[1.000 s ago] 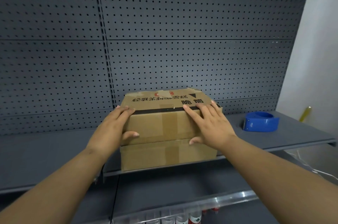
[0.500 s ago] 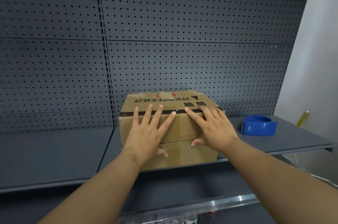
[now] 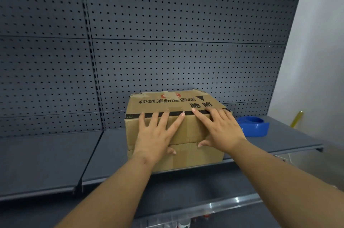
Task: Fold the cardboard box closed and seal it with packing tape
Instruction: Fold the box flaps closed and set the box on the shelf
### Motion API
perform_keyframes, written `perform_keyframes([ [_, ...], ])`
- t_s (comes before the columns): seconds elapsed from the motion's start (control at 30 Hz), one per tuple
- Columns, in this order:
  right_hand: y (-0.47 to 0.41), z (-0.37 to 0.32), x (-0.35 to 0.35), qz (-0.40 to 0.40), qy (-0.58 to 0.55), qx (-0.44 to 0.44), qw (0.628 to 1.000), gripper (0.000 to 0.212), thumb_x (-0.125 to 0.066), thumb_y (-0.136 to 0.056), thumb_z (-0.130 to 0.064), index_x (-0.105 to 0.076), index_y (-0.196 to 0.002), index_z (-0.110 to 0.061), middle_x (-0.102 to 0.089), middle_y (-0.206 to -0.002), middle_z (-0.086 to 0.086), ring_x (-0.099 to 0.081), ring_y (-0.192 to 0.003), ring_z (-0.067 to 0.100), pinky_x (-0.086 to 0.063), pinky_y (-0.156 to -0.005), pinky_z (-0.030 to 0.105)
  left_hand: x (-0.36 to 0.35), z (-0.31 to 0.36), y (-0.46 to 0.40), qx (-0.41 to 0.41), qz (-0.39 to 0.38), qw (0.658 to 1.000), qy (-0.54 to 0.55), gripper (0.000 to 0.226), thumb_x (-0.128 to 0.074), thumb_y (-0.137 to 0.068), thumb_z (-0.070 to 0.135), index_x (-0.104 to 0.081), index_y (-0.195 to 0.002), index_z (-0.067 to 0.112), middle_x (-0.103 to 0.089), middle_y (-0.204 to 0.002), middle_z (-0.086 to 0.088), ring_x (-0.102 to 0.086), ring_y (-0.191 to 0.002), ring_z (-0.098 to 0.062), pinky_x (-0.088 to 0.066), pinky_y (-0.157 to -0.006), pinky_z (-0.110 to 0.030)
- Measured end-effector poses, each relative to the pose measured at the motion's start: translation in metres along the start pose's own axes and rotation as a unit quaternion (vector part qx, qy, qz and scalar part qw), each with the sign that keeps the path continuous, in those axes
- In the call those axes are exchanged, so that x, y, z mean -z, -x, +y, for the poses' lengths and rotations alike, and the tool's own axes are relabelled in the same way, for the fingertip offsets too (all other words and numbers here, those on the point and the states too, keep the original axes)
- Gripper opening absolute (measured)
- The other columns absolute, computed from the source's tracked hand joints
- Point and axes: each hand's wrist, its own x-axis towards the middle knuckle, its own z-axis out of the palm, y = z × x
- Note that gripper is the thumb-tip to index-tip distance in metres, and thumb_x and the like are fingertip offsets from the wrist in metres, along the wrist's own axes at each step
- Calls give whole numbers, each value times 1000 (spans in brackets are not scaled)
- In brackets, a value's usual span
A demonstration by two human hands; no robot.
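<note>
While the right hand [image 3: 221, 129] stays flat on the box [image 3: 175, 129], fingers straight, the left hand [image 3: 156, 134] has shifted from the left corner to mid-flap, fingers spread. Box sits on the shelf [image 3: 55, 157], flaps down; tape dispenser [image 3: 254, 127] untouched, so sealing is pending.

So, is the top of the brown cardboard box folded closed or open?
Closed: the brown cardboard box's flaps lie flat, with both hands, left hand and right hand, spread on them.

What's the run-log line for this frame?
stage: pressing flaps shut | left hand: flat on box | right hand: flat on box | tape dispenser: untouched, on shelf right of box
</note>
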Motion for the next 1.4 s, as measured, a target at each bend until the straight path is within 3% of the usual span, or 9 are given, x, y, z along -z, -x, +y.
perform_keyframes([
  [0.2,4,12,-3,2,-3,5,1000,123,-70,-42,-76,-19,-144,-29,-59,-119,13,-58,-104,29,-46,-92,44,0,14,-7,10,1,1000,-8,119,-56,-69,72,43,-125,38,-6,-155,-8,-13,-139,-32,-6,-107,-63],
  [0.57,4,25,-11,38,-14,33,999,123,-69,-38,-78,-28,-142,-28,-62,-113,14,-61,-101,29,-49,-87,43,5,29,-13,47,-17,998,-23,121,-56,-67,75,46,-123,40,-8,-153,-6,-13,-139,-33,-3,-106,-66],
  [0.77,7,32,-14,46,-21,48,998,122,-67,-42,-78,-24,-144,-28,-61,-116,15,-60,-105,29,-48,-89,43,8,47,-21,82,-18,996,-12,112,-41,-64,86,36,-132,43,-12,-152,-11,-14,-139,-36,1,-106,-67],
  [0.93,7,36,-18,57,-43,60,996,119,-69,-42,-77,-27,-143,-29,-60,-118,15,-59,-107,30,-47,-91,42,-2,60,-23,75,13,997,-27,110,-36,-71,82,28,-140,24,-6,-156,-7,-3,-144,-30,11,-109,-59],
  [1.0,7,38,-20,61,-50,67,995,118,-68,-44,-76,-27,-144,-29,-58,-122,15,-57,-109,30,-45,-94,42,-6,61,-25,82,28,996,-28,112,-38,-68,82,19,-143,22,-19,-155,-6,-17,-142,-30,4,-109,-60],
  [1.07,7,39,-23,66,-56,72,994,117,-68,-45,-76,-27,-144,-29,-57,-125,14,-56,-112,29,-43,-97,42,-9,62,-28,83,43,995,-27,110,-47,-60,83,-7,-145,24,-43,-143,-8,-40,-129,-31,-13,-104,-62],
  [1.13,7,41,-27,68,-68,80,992,115,-68,-48,-75,-25,-144,-28,-55,-128,14,-54,-116,30,-40,-100,43,-13,61,-30,74,63,995,-22,107,-53,-55,81,-21,-143,30,-53,-133,-10,-48,-119,-34,-20,-100,-63],
  [1.23,8,43,-30,84,-89,87,989,107,-62,-58,-74,-22,-145,-26,-53,-131,13,-52,-119,30,-36,-103,44,-16,61,-31,73,84,993,-35,105,-55,-53,82,-23,-141,35,-54,-130,-11,-47,-116,-36,-20,-98,-64],
  [1.4,5,54,-28,88,-147,39,984,77,-31,-82,-68,-22,-145,-24,-53,-130,11,-53,-117,29,-37,-103,45,-15,66,-33,98,74,992,-35,105,-50,-50,83,-24,-140,35,-54,-128,-13,-48,-114,-38,-18,-98,-67],
])
